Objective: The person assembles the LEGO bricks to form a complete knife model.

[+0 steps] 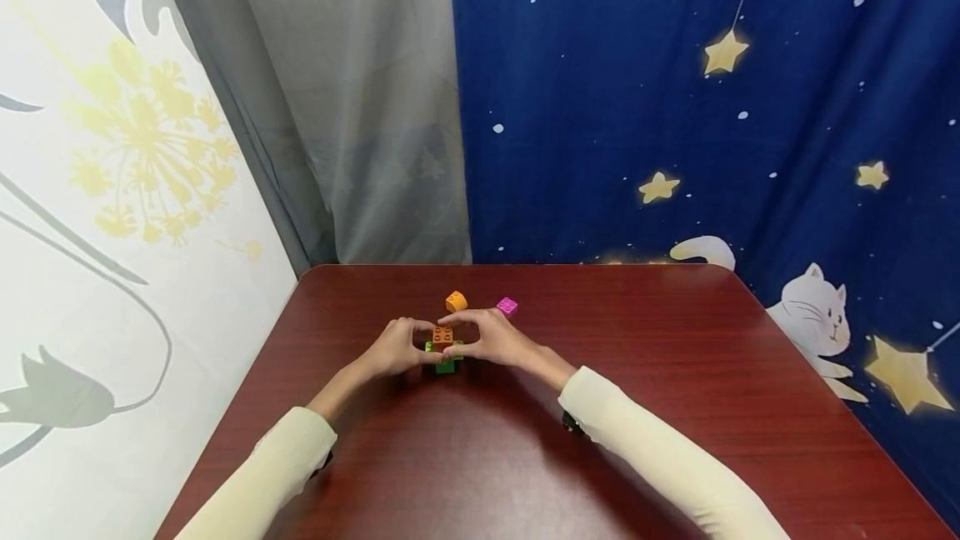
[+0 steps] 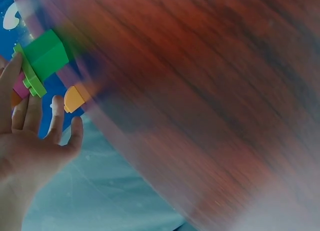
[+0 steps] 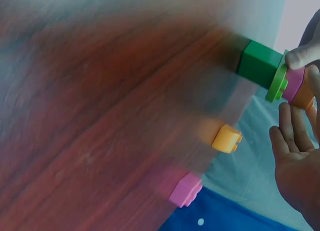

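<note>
A stack of toy bricks stands on the table: a dark green block (image 3: 258, 63) at the bottom, a light green plate (image 3: 276, 86) on it, a pink brick (image 3: 294, 83) above that, and an orange brick (image 1: 442, 334) on top. My left hand (image 1: 400, 347) holds the stack from the left, its thumb in front and index finger behind. From the other side, my right hand (image 1: 491, 337) grips it likewise, thumb in front. The left wrist view shows the dark green block (image 2: 47, 53) beside my fingers. Fingers partly hide the upper bricks.
Behind the stack lies a yellow-orange brick (image 1: 455, 302) with a rounded side. A separate pink brick (image 1: 507, 307) sits to its right, behind my right hand. The dark red table (image 1: 637, 340) meets curtains at its far edge; a pale patterned panel (image 1: 150, 232) borders the left.
</note>
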Available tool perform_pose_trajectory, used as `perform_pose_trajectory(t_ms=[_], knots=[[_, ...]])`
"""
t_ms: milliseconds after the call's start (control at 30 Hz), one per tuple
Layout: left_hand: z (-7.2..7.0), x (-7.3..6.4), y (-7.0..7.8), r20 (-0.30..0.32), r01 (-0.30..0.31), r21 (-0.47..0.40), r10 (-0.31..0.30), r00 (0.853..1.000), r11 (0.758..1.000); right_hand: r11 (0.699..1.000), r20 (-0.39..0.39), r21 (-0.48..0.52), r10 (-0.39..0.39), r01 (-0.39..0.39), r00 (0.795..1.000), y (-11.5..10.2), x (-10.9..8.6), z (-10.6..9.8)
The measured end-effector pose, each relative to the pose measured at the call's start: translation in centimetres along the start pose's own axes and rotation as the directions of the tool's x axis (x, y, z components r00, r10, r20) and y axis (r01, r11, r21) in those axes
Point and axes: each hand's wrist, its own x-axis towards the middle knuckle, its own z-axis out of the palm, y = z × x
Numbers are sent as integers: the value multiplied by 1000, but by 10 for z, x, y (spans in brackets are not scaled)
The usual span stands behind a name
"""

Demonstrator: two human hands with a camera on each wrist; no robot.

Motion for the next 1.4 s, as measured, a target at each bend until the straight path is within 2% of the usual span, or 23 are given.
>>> perform_pose_trajectory(t_ms=[133,300,400,533,700,1133,1400], knots=[[3,-2,3,-4,36,-8,-36,999,999,1000,17,0,31,-31,999,6,-3,-12],[5,-5,7,-29,69,0,-69,997,998,996,-37,-53,65,-67,997,22,-8,-30],[5,-6,8,-24,77,2,-77,997,997,994,-72,-59,88,-92,993,31,-10,-41],[3,-7,8,-15,56,-3,-56,998,998,989,-120,-60,127,-135,985,42,-12,-54],[-4,-6,12,-65,9,-7,-10,998,1000,979,-172,-95,161,-179,972,53,-13,-65],[-13,-2,16,-96,-45,17,47,994,999,949,-196,-138,254,-283,947,82,-12,-64],[-12,-2,16,-102,-48,6,48,994,999,940,-181,-83,313,-332,932,94,-14,-54]])
